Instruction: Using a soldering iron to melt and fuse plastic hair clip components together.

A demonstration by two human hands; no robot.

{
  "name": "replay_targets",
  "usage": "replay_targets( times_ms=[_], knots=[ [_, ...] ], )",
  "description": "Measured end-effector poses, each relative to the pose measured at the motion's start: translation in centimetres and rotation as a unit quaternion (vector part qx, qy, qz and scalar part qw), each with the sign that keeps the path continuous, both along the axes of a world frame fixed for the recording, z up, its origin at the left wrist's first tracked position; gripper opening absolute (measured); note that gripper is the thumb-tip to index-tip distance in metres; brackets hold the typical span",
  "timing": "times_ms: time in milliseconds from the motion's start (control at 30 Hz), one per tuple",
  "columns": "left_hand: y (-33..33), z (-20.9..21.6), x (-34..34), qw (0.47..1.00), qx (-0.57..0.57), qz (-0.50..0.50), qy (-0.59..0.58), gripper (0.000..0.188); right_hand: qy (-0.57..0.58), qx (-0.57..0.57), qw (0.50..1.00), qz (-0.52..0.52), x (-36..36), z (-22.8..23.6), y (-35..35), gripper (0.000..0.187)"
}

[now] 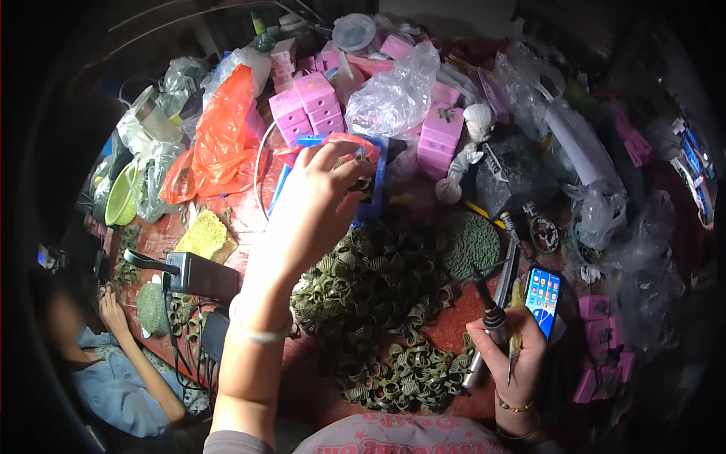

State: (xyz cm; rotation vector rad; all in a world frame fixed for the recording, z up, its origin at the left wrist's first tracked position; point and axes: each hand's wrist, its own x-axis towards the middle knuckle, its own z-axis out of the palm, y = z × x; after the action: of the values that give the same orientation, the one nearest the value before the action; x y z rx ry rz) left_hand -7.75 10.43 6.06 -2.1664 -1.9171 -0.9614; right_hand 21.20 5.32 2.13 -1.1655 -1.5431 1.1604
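Note:
My left hand (325, 181) reaches over a blue basket (376, 210) with a pink lining, its fingers curved and apart; small green pieces show beside the fingertips, and I see none clearly gripped. My right hand (518, 352) is closed around a black-handled pen-like tool (494, 321) with a thin tip. In the same hand is a slim pointed tool (516, 344) with a yellowish wrapped grip. Between my forearms lies a large heap of dark green ring-shaped pieces (370, 280), with a smaller group of rings (408, 378) closer to me.
A lit phone (541, 299) lies beside my right hand, near a round green textured pad (470, 246). Leftward are a black power pack (203, 274) with cables and a yellow sponge (206, 236). Pink blocks (316, 98) and plastic bags line the back. Another person's hand (113, 310) rests far left.

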Motion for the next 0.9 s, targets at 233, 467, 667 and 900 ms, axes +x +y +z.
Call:
replay_targets(
  times_ms=[233,467,667,900],
  knots=[
    [-11.7,3.9,9.8,0.729,0.029,-0.384,-0.566,0.024,-0.076,0.007,0.997,-0.029,0.0,-0.9,0.5,0.017],
    [-12.0,3.2,11.5,0.645,0.123,-0.426,-0.623,0.024,-0.185,0.130,0.974,0.023,-0.6,-3.2,1.5,0.014],
    [-11.8,2.3,9.8,0.542,0.050,-0.523,-0.656,0.011,-0.276,0.242,0.920,0.136,-1.7,-3.0,1.8,0.050],
    [-11.3,-0.3,7.3,0.411,-0.047,-0.625,-0.662,0.020,-0.248,0.135,0.956,0.085,-0.8,-2.6,1.2,0.046]
  ],
)
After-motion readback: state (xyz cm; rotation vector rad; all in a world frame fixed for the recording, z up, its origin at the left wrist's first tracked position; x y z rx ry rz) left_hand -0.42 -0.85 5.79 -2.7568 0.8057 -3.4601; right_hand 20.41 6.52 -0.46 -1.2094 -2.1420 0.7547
